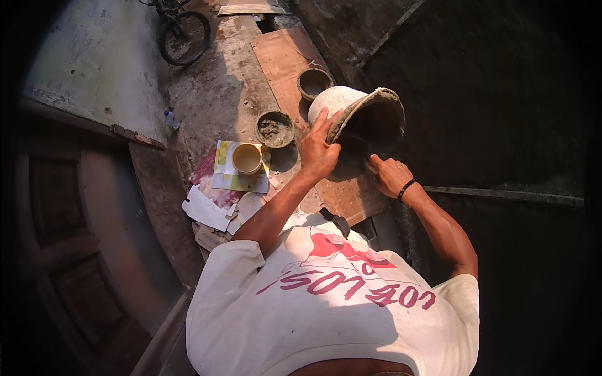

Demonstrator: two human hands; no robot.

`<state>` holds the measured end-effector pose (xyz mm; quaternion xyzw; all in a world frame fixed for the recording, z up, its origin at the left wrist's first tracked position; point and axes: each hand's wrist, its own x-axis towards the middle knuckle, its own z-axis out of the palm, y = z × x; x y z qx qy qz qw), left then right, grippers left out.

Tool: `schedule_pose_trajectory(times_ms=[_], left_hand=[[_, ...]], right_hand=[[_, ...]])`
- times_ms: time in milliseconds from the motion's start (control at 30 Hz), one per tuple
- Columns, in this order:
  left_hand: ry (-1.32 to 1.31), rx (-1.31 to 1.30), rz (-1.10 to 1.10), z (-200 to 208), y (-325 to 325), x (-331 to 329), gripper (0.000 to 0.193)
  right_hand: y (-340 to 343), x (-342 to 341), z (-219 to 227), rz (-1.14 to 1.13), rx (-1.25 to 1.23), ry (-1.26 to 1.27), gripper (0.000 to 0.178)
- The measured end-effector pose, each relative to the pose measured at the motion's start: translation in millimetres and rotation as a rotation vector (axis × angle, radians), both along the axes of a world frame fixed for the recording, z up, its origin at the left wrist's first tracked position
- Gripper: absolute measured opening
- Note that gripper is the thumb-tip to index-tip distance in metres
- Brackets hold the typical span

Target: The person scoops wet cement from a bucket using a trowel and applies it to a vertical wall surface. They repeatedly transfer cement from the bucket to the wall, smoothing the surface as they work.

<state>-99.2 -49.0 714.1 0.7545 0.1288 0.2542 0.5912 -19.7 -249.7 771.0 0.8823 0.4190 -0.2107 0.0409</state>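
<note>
The bucket (353,109) leans at one o'clock, the left hand (318,152) grasping its edge; whether the right hand (392,177) holds anything, I cannot tell. If that edge slips, the bucket could knock the bowl (279,145) at eleven o'clock.

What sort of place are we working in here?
Most likely an outdoor alley beside a house, doubling as a small work area: there's a bicycle by a weathered wall, a panelled door, and a round tub of lumpy grey mix, perhaps mortar.
</note>
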Motion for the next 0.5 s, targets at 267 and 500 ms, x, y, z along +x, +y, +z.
schedule_pose_trajectory(times_ms=[267, 500], left_hand=[[0.124, -0.399, -0.056, -8, 33, -5, 0.068], [-0.131, -0.091, 0.019, 18, 34, -7, 0.071]], right_hand=[[-17, -29, 24, 0.013, 0.016, 0.062, 0.054], [-4, -25, 85, -0.057, 0.019, -0.529, 0.048]])
